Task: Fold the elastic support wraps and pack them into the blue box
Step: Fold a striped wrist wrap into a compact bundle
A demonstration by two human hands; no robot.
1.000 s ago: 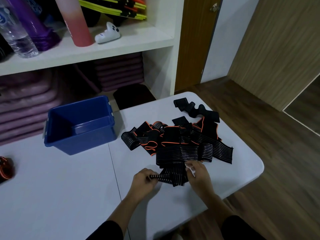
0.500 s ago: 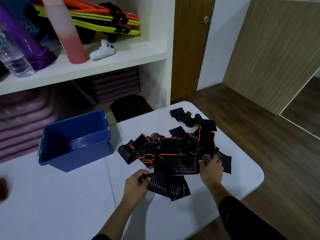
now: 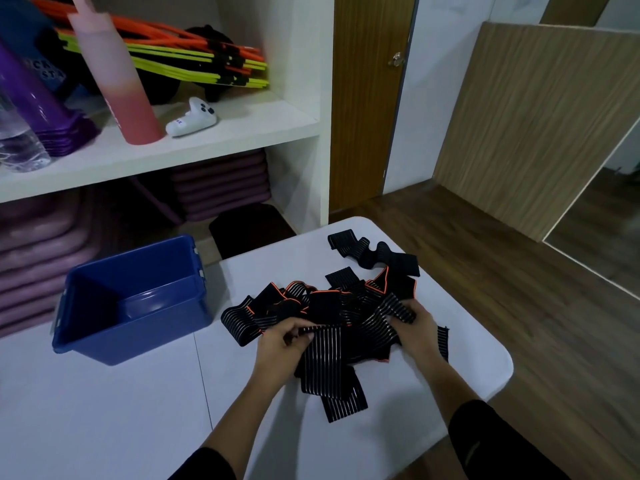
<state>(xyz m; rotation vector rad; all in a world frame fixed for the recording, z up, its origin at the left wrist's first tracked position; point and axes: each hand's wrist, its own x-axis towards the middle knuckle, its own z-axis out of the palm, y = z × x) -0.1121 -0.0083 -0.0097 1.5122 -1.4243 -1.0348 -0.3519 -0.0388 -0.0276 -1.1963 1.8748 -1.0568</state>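
A tangled pile of black elastic wraps [image 3: 346,299] with white stripes and orange edging lies on the white table [image 3: 104,410]. One striped wrap [image 3: 329,368] is pulled out of the pile toward the table's near edge. My left hand [image 3: 280,348] pinches its upper left end. My right hand [image 3: 412,330] grips the same wrap further along, at the pile's right side. The blue box [image 3: 131,303] stands open and empty to the left of the pile.
A white shelf unit [image 3: 207,140] behind the table holds bottles, a white controller and coloured rods, with purple mats stacked below. The table's rounded right corner [image 3: 498,358] drops to a wooden floor. A dark stool [image 3: 249,230] stands behind the table.
My right hand has moved from the wrap's near end up to the pile's right side and taken hold there. My left hand has lifted its end, so the wrap is drawn out longer.
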